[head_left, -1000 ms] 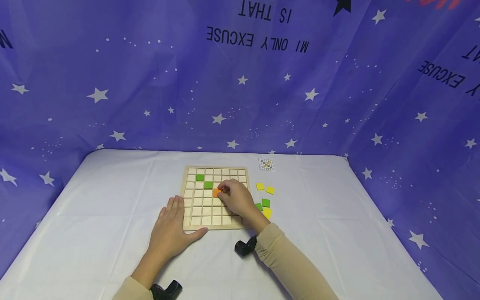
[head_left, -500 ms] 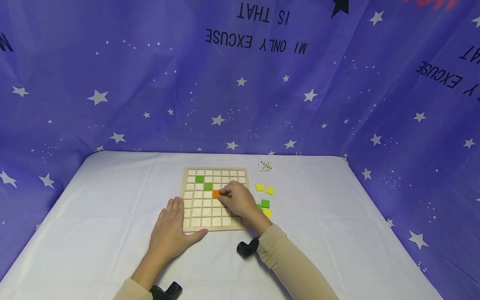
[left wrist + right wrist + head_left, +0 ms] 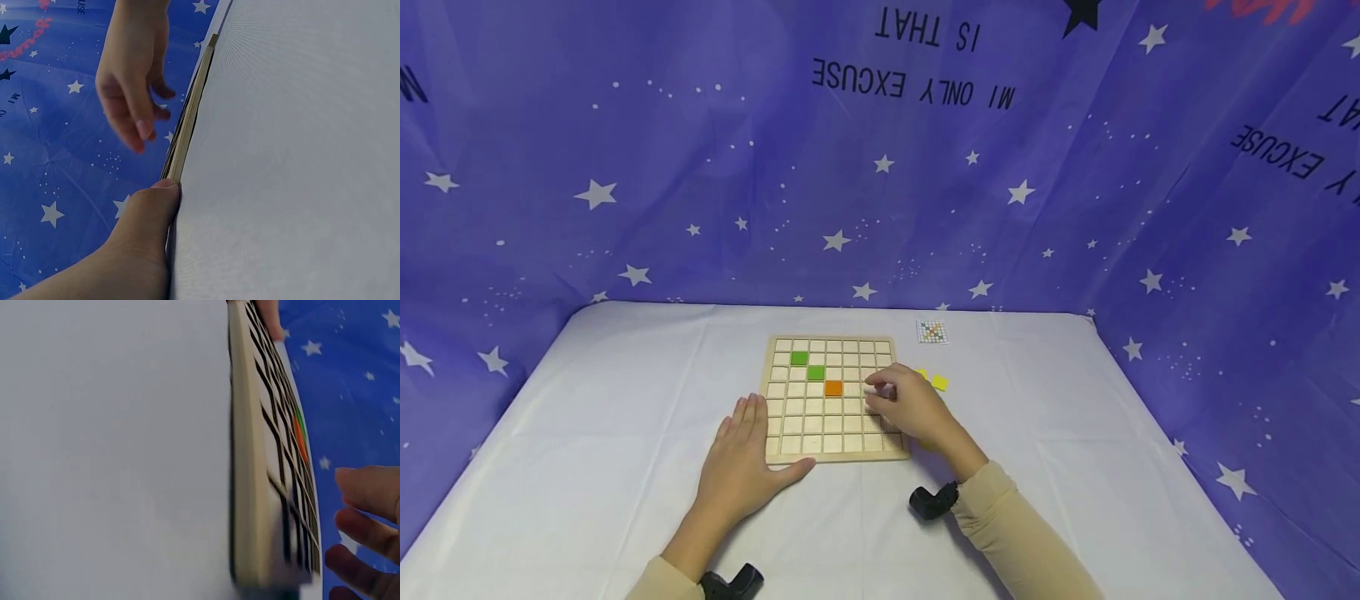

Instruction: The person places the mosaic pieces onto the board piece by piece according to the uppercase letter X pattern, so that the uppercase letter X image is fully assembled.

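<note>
A wooden grid board (image 3: 812, 457) lies on the white cloth in the head view. Two green square tiles (image 3: 816, 372) and an orange tile (image 3: 833, 388) sit in its cells along a diagonal. My left hand (image 3: 733, 462) rests with extended fingers along the board's left edge and the thumb at its near edge; the left wrist view shows that thumb (image 3: 156, 200) against the rim. Over the board's right side is my right hand (image 3: 917, 408), thumb and fingers bent but apart. Nothing shows between those right fingers (image 3: 362, 487) in the right wrist view.
Yellow tiles (image 3: 940, 382) lie right of the board, partly covered by the right hand. Behind them is a small printed grid card (image 3: 932, 332). A blue star-patterned cloth (image 3: 865, 208) stands behind the table.
My right hand has let go of the orange tile, leaving it in its cell, and has moved right across the board. The left hand has stayed in place.
</note>
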Available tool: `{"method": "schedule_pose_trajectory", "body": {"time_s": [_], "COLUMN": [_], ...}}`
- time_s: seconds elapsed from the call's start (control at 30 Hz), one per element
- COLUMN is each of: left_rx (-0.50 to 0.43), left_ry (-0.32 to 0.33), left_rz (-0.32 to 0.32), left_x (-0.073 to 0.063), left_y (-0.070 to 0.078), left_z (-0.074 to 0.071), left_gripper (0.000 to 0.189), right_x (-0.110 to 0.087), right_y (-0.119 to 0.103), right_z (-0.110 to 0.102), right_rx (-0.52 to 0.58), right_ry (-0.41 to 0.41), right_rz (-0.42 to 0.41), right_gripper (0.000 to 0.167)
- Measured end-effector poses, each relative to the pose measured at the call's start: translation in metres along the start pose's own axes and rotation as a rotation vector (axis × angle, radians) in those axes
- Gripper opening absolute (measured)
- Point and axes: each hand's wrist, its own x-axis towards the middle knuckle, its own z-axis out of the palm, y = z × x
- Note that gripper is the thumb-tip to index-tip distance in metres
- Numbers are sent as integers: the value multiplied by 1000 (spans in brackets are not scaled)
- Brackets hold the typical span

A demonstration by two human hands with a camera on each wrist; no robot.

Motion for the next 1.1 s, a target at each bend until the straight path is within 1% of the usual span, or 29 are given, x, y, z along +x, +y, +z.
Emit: {"method": "schedule_pose_trajectory", "body": {"time_s": [0.17, 0.33, 0.5, 0.6, 0.77, 0.87, 1.03, 1.1], "left_rx": [-1, -4, -5, -7, -13, -16, -19, -21], "left_ry": [3, -3, 0, 3, 0, 0, 2, 4], "left_rz": [1, -4, -2, -1, -2, -4, -3, -3], "left_x": [0, 0, 0, 0, 0, 0, 0, 0], "left_y": [0, 1, 1, 1, 0, 0, 0, 0], "left_z": [0, 1, -1, -1, 0, 0, 0, 0], "left_gripper": [129, 130, 129, 130, 131, 131, 130, 130], "right_x": [-10, -19, -27, -30, -30, -30, -28, -28], "right_y": [21, 42, 61, 69, 75, 77, 81, 82], "right_z": [-19, -34, -45, -48, -48, -46, -44, -43], "right_rx": [-61, -68, -79, -90, -98, -79, -59, -55], "right_ry": [24, 37, 34, 21, 7, 21, 56, 65], "right_rz": [49, 136, 173, 183, 212, 212, 217, 218], "right_gripper": [32, 34, 33, 33, 31, 29, 21, 22]}}
